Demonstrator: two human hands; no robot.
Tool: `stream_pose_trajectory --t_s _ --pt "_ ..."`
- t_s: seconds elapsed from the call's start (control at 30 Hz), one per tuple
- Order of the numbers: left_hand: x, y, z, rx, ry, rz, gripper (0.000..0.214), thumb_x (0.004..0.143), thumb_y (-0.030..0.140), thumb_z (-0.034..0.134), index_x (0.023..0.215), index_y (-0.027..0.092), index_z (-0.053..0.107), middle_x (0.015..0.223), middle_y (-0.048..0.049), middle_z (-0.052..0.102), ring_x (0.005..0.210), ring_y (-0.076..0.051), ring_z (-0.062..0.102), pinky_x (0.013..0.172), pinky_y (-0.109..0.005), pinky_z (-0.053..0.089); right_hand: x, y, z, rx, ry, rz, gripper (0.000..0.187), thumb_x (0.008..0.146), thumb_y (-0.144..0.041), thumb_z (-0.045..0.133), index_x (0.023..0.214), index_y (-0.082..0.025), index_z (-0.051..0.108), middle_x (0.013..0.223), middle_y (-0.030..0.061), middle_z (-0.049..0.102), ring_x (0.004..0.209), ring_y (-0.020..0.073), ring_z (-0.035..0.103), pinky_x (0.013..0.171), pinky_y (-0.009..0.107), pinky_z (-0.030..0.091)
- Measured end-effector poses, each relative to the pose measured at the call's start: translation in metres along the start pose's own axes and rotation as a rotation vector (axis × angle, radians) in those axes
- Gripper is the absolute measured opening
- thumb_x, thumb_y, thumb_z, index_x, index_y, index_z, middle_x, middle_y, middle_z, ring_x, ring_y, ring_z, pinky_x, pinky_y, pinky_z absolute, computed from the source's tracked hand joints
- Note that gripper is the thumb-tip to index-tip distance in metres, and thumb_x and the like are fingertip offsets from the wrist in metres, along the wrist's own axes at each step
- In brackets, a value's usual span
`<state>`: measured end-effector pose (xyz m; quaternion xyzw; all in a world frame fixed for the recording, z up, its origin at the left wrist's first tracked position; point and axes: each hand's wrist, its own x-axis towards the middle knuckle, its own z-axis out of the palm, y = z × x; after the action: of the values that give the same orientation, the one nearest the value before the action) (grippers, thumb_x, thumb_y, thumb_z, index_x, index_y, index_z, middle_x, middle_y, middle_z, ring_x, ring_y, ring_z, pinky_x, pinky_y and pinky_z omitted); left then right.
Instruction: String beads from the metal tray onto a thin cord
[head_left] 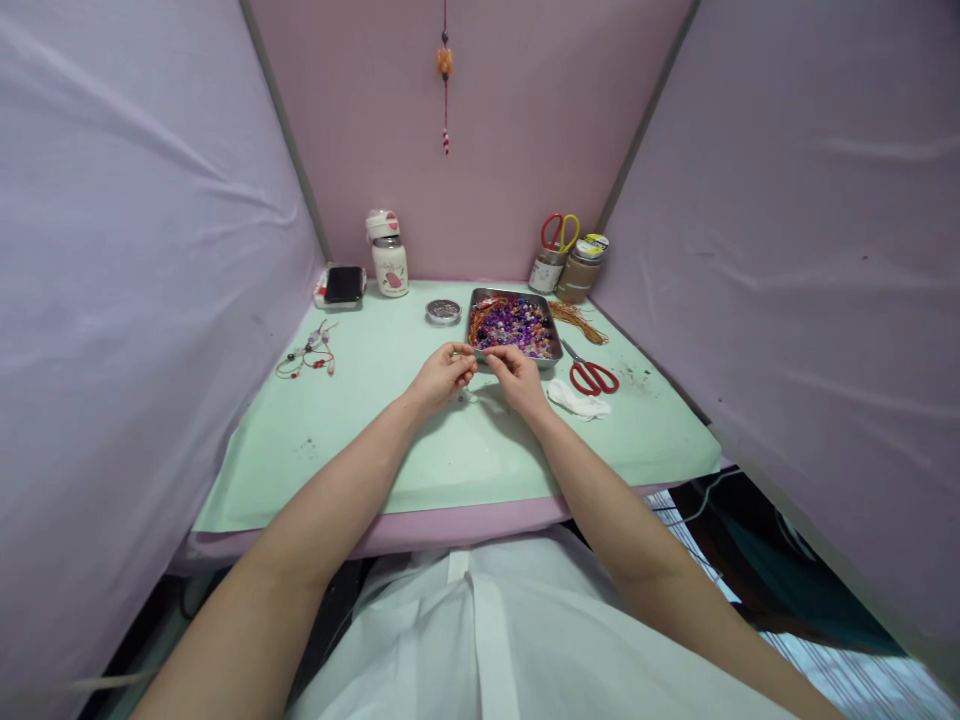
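Observation:
My left hand (442,375) and my right hand (517,378) meet over the green mat, just in front of a metal tray (475,322) full of purple and mixed beads. Both hands have their fingers pinched together, fingertips nearly touching each other. Something very small sits between them, too small to name. A tiny clear item lies on the mat under the left hand.
Red scissors (592,377) and a white cloth (577,400) lie right of my hands. Orange cords (581,322) lie by the tray. A round tin (443,311), a white jar (389,255), a phone (343,284), two jars (570,265) and beaded strings (309,355) stand around. Fabric walls enclose three sides.

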<state>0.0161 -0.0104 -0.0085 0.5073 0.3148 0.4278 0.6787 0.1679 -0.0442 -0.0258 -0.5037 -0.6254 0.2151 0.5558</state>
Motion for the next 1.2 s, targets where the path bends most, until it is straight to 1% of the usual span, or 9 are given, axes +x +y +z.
stream_pose_trajectory --t_s 0.1,0.3,0.5,0.67,0.9,0.97,1.03,1.13,1.2 --pt "-0.001 -0.002 -0.001 0.037 -0.019 0.010 0.017 0.079 0.017 0.064 0.087 0.018 0.049 0.064 0.0036 0.056 0.053 -0.005 0.048 0.049 -0.017 0.031 0.000 0.000 0.000 0.045 -0.041 -0.003 0.026 0.084 -0.038 0.055 0.095 -0.019 0.068 0.095 0.0051 0.066 0.083 0.0158 0.059 0.076 0.029 0.046" --pt "-0.002 -0.004 0.000 0.145 -0.053 0.020 0.016 0.077 0.022 0.065 0.086 0.018 0.051 0.066 0.0020 0.058 0.055 -0.006 0.047 0.050 -0.018 0.032 0.000 0.001 0.002 0.013 -0.059 0.034 0.021 0.082 -0.038 0.057 0.079 -0.018 0.064 0.080 0.0026 0.064 0.071 0.0140 0.053 0.070 0.028 0.044" --pt "-0.001 -0.001 0.001 0.316 0.022 0.086 0.016 0.073 0.028 0.065 0.079 0.016 0.059 0.064 0.0007 0.057 0.053 -0.007 0.043 0.052 -0.022 0.033 0.000 0.003 0.002 -0.014 -0.029 0.035 0.021 0.083 -0.039 0.055 0.078 -0.019 0.061 0.079 0.0023 0.062 0.071 0.0147 0.053 0.069 0.027 0.043" --pt "-0.003 0.002 0.001 0.457 0.096 0.139 0.015 0.068 0.030 0.065 0.072 0.016 0.061 0.064 0.0008 0.057 0.057 -0.010 0.047 0.058 -0.026 0.037 0.001 0.005 0.002 -0.014 -0.043 0.058 0.021 0.083 -0.040 0.055 0.079 -0.019 0.059 0.078 0.0016 0.062 0.072 0.0151 0.053 0.070 0.027 0.043" --pt "0.001 -0.005 -0.002 0.552 0.095 0.195 0.017 0.070 0.034 0.061 0.070 0.017 0.059 0.063 0.0006 0.055 0.058 -0.012 0.047 0.058 -0.027 0.037 0.000 0.000 0.002 -0.080 -0.050 0.053 0.021 0.085 -0.038 0.051 0.078 -0.019 0.057 0.078 0.0015 0.061 0.073 0.0151 0.053 0.072 0.027 0.043" --pt "0.001 -0.005 -0.003 0.558 0.110 0.201 0.018 0.071 0.035 0.060 0.071 0.017 0.059 0.063 0.0005 0.056 0.058 -0.012 0.047 0.058 -0.027 0.037 0.003 -0.001 -0.005 -0.146 -0.045 0.045 0.020 0.085 -0.037 0.050 0.079 -0.019 0.058 0.080 0.0023 0.063 0.075 0.0154 0.055 0.073 0.028 0.043" --pt "0.001 -0.005 -0.004 0.559 0.125 0.196 0.018 0.070 0.035 0.061 0.072 0.017 0.060 0.064 0.0002 0.056 0.058 -0.012 0.048 0.059 -0.027 0.038 0.009 -0.001 -0.021 -0.243 -0.060 0.041 0.019 0.086 -0.034 0.050 0.083 -0.019 0.061 0.083 0.0035 0.066 0.077 0.0158 0.057 0.075 0.028 0.044" --pt "0.000 -0.004 -0.003 0.554 0.131 0.197 0.017 0.070 0.035 0.061 0.073 0.018 0.061 0.065 -0.0001 0.057 0.060 -0.013 0.049 0.060 -0.027 0.039 0.030 0.002 -0.059 -0.437 -0.137 0.068 0.019 0.085 -0.025 0.050 0.091 -0.018 0.066 0.090 0.0054 0.070 0.082 0.0168 0.060 0.080 0.029 0.045" --pt "0.000 -0.004 -0.003 0.551 0.127 0.202 0.016 0.071 0.034 0.061 0.073 0.018 0.061 0.065 -0.0003 0.058 0.060 -0.013 0.049 0.060 -0.027 0.039 0.049 0.005 -0.085 -0.612 -0.210 0.095 0.022 0.083 -0.017 0.049 0.092 -0.019 0.069 0.097 0.0061 0.072 0.087 0.0173 0.062 0.083 0.029 0.045"
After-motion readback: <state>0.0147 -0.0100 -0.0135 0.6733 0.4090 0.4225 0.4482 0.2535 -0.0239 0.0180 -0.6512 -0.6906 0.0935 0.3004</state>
